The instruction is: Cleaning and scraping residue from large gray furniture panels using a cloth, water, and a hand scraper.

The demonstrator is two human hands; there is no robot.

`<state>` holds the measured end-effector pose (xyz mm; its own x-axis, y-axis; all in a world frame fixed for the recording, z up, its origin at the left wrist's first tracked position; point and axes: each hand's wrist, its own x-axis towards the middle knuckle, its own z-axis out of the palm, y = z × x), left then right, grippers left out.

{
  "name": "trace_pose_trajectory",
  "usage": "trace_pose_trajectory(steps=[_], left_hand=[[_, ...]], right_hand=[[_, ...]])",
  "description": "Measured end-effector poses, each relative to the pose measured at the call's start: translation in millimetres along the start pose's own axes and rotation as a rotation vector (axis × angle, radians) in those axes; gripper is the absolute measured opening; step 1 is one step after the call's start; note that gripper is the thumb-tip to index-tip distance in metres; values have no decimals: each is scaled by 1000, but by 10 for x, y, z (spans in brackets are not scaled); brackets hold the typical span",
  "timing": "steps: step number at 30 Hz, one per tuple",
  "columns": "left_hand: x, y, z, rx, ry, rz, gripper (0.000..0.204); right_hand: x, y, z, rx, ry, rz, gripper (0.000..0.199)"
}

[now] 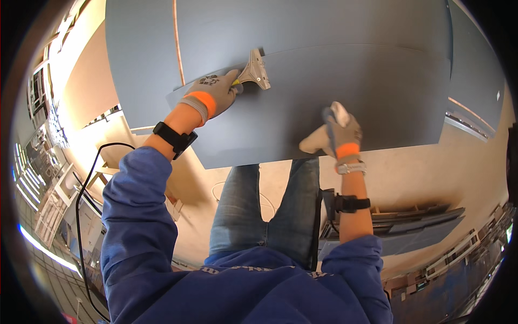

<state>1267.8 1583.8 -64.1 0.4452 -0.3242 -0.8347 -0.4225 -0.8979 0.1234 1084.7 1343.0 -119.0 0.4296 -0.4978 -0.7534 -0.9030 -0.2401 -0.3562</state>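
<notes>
My left hand (210, 94), in a grey work glove with an orange cuff, is closed around the handle of a scraper (256, 70). The scraper's wide metal head points to the right, over a dark grey sheet panel (377, 92). My right hand (345, 132), gloved the same way, is closed on a pale cloth (317, 141) near the panel's front edge. Part of the cloth sticks out above the fingers and part hangs to the left. Whether the cloth touches the panel I cannot tell.
Beneath and beyond the panel lies another large grey sheet (140, 43) with a thin reddish strip (177, 40). More flat panels (410, 235) are stacked low on the right. A black cable (80, 227) loops beside my left arm. A metal-edged piece (467, 125) shows at far right.
</notes>
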Motion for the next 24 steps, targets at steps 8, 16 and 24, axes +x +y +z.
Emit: trace_pose_trajectory(steps=[8,16,24], left_hand=[[343,745,-235,43,-2,52,35],[736,1620,-559,93,-70,55,35],[1133,2414,-765,77,47,163,34]], right_hand=[[289,705,-1026,155,214,215,43],[165,1153,-1172,190,179,328,43],[-67,1822,-1061,390,115,510,42]])
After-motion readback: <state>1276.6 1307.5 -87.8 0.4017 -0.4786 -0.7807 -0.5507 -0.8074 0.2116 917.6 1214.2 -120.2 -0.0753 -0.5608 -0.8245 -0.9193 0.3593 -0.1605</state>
